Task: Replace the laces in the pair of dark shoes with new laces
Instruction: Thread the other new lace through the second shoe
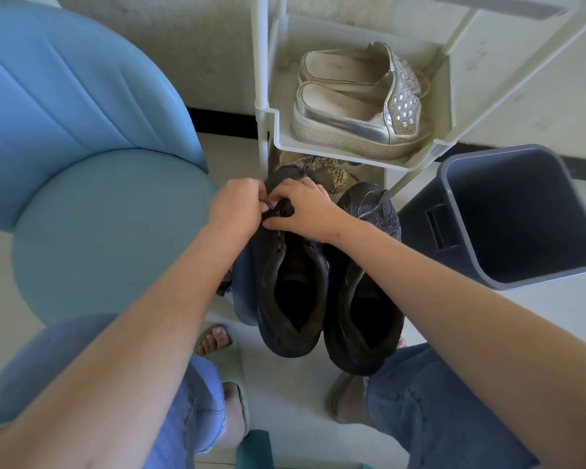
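Two dark shoes stand side by side on the floor, heels toward me. The left shoe (290,292) has bare eyelets along its opening. The right shoe (362,299) stands beside it. My left hand (234,206) pinches a thin dark lace end (270,206) over the left shoe's toe-side eyelets. My right hand (305,211) grips the front of the same shoe's upper, fingers curled on it, right next to the left hand. Both hands hide the lowest eyelets and most of the lace.
A cream shoe rack (416,157) stands just behind the shoes, holding silver platform shoes (352,106); gold footwear (332,174) lies beneath. A grey bin (508,272) stands at the right, a blue chair (82,164) at the left. My sandalled feet flank the shoes.
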`<action>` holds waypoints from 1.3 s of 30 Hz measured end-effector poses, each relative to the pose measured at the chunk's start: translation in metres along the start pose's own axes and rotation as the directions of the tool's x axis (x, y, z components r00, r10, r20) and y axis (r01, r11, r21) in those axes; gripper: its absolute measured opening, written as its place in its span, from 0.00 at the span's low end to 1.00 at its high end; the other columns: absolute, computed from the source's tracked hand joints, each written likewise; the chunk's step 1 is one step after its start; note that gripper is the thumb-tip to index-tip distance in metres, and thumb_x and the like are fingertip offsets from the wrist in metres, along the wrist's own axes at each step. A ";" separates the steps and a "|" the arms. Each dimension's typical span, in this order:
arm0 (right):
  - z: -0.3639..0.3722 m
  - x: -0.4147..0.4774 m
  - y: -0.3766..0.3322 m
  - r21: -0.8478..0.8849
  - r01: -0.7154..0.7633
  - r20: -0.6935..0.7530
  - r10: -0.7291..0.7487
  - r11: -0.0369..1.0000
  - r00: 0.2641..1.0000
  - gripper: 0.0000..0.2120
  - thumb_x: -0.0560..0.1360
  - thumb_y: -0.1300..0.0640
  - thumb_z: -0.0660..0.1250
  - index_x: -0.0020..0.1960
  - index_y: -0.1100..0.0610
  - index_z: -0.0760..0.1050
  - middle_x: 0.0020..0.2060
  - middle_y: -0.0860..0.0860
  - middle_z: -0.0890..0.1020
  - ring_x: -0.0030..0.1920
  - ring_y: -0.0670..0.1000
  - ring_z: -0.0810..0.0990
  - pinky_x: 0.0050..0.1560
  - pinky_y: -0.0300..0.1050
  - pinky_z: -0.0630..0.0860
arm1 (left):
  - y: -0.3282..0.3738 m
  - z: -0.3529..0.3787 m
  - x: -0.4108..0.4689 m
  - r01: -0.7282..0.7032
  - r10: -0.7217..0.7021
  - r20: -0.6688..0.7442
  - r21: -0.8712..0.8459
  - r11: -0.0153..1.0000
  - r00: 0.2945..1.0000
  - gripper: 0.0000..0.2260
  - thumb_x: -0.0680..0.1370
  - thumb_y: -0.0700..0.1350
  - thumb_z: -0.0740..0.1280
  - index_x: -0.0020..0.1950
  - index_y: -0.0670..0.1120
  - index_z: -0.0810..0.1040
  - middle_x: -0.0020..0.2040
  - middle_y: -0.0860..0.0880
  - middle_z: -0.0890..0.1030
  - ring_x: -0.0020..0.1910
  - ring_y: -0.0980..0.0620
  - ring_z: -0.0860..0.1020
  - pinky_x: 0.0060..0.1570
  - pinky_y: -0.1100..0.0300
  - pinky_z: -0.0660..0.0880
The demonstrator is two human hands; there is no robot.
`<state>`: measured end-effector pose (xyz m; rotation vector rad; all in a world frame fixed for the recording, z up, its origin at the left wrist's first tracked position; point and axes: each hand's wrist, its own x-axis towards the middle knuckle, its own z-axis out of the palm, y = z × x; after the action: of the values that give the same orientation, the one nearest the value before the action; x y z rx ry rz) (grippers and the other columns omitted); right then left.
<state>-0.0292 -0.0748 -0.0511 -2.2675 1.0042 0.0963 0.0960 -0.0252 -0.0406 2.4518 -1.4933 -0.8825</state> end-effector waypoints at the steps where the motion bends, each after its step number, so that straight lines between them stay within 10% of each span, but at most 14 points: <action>1: 0.001 0.000 0.000 0.015 -0.005 -0.018 0.005 1.000 1.000 0.20 0.72 0.47 0.71 0.61 0.52 0.76 0.61 0.49 0.74 0.64 0.54 0.65 0.63 0.49 0.60 | 0.001 -0.001 -0.001 0.020 -0.020 -0.007 -0.017 1.000 1.000 0.08 0.77 0.42 0.68 0.55 0.43 0.80 0.54 0.41 0.80 0.54 0.41 0.78 0.50 0.54 0.72; 16: 0.006 -0.005 0.002 -0.122 0.030 -0.004 -0.031 0.992 1.000 0.19 0.77 0.48 0.64 0.66 0.51 0.71 0.65 0.48 0.71 0.64 0.55 0.65 0.66 0.49 0.58 | -0.017 -0.040 0.001 0.065 -0.214 -0.353 -0.388 0.919 0.911 0.10 0.79 0.37 0.56 0.47 0.44 0.77 0.48 0.41 0.80 0.44 0.41 0.80 0.45 0.54 0.74; 20: 0.003 -0.002 -0.001 -0.128 0.018 0.013 -0.017 0.992 1.000 0.17 0.77 0.47 0.64 0.64 0.50 0.73 0.64 0.48 0.72 0.66 0.54 0.65 0.70 0.49 0.53 | -0.023 -0.064 0.002 -0.102 -0.390 -0.470 -0.731 0.675 0.792 0.11 0.81 0.38 0.50 0.41 0.48 0.66 0.47 0.48 0.73 0.37 0.52 0.82 0.47 0.51 0.79; 25: -0.028 0.000 0.006 0.510 -0.135 -0.146 0.240 0.849 0.960 0.14 0.80 0.64 0.59 0.61 0.53 0.77 0.58 0.48 0.80 0.56 0.57 0.80 0.56 0.48 0.77 | -0.004 -0.052 -0.001 -0.058 -0.412 -0.227 -0.922 0.384 0.883 0.12 0.83 0.38 0.48 0.41 0.48 0.64 0.40 0.50 0.70 0.23 0.57 0.78 0.27 0.62 0.78; 27: -0.045 0.001 0.017 0.631 -0.160 -0.241 0.388 0.759 0.890 0.20 0.76 0.71 0.57 0.56 0.53 0.79 0.54 0.47 0.81 0.54 0.52 0.80 0.51 0.43 0.79 | -0.003 -0.045 0.002 0.054 -0.359 -0.126 -0.891 0.452 0.925 0.10 0.82 0.39 0.51 0.45 0.44 0.69 0.36 0.48 0.75 0.22 0.55 0.75 0.24 0.63 0.73; 31: -0.050 -0.002 0.026 0.577 -0.189 -0.235 0.383 0.795 0.894 0.23 0.73 0.75 0.53 0.56 0.58 0.79 0.52 0.50 0.82 0.57 0.47 0.78 0.61 0.42 0.74 | -0.004 -0.020 0.006 0.135 -0.195 -0.105 -0.418 0.898 0.975 0.11 0.81 0.47 0.56 0.57 0.43 0.73 0.49 0.42 0.79 0.45 0.44 0.76 0.45 0.54 0.72; 35: -0.042 -0.002 0.020 0.437 -0.123 -0.157 0.211 0.891 0.965 0.19 0.77 0.70 0.55 0.59 0.57 0.79 0.57 0.50 0.81 0.43 0.46 0.79 0.41 0.31 0.75 | -0.003 -0.003 -0.001 0.054 -0.048 0.101 -0.053 0.997 0.994 0.18 0.77 0.56 0.64 0.56 0.43 0.78 0.54 0.44 0.79 0.53 0.44 0.76 0.48 0.57 0.69; 39: -0.033 0.001 0.021 0.215 -0.099 -0.044 0.111 0.972 0.993 0.19 0.78 0.67 0.57 0.64 0.54 0.76 0.64 0.51 0.76 0.64 0.51 0.74 0.65 0.41 0.69 | -0.006 -0.001 -0.001 0.043 -0.030 0.157 -0.081 0.996 0.987 0.14 0.78 0.51 0.66 0.54 0.41 0.80 0.55 0.42 0.81 0.54 0.44 0.77 0.48 0.59 0.69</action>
<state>-0.0493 -0.1051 -0.0367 -2.0327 1.1089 -0.0286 0.1007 -0.0215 -0.0420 2.4059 -1.4306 -1.1439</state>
